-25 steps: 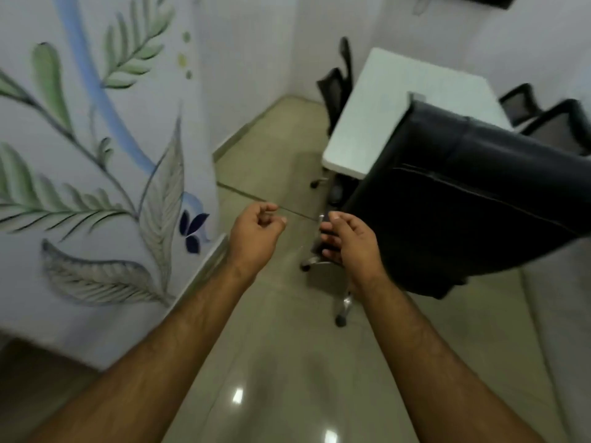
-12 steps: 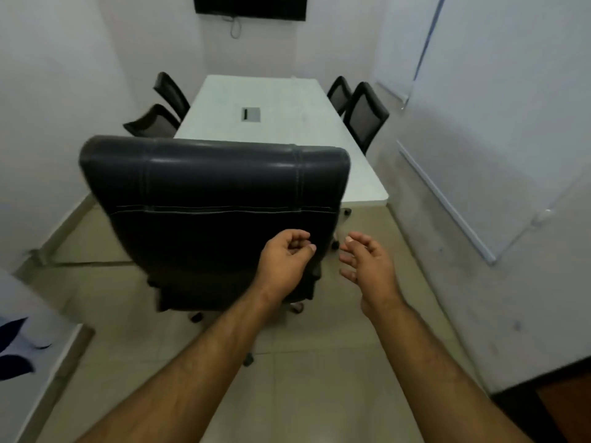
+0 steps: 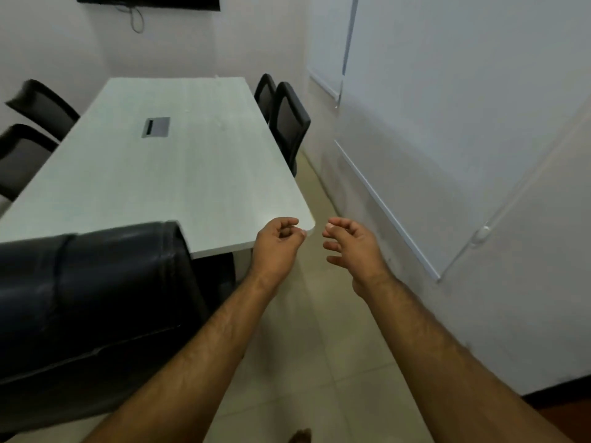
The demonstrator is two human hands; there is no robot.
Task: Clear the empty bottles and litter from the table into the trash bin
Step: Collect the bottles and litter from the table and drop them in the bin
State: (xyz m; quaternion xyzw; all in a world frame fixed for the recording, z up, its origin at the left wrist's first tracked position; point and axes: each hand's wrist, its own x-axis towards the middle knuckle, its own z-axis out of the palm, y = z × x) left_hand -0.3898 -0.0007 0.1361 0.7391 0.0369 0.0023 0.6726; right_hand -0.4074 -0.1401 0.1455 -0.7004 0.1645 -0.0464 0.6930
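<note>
A long white table [image 3: 179, 174] stretches away from me, with a grey cable hatch [image 3: 155, 127] set in its top. No bottles, litter or trash bin show in this view. My left hand [image 3: 276, 247] hovers by the table's near right corner with its fingers curled in and nothing visible in them. My right hand [image 3: 350, 247] is just to its right over the floor, fingers loosely spread and holding nothing.
A big black leather chair [image 3: 86, 314] stands at the table's near end, left of my arms. Black mesh chairs sit on the right side [image 3: 289, 123] and the left side [image 3: 28, 129]. A white wall with a board [image 3: 447, 155] runs close on the right. Beige tiled floor [image 3: 307, 346] lies between.
My view has swung right, from the painted wall past the leather chair to the table's right side. Both hands stay held out in front, the left curled, the right loose.
</note>
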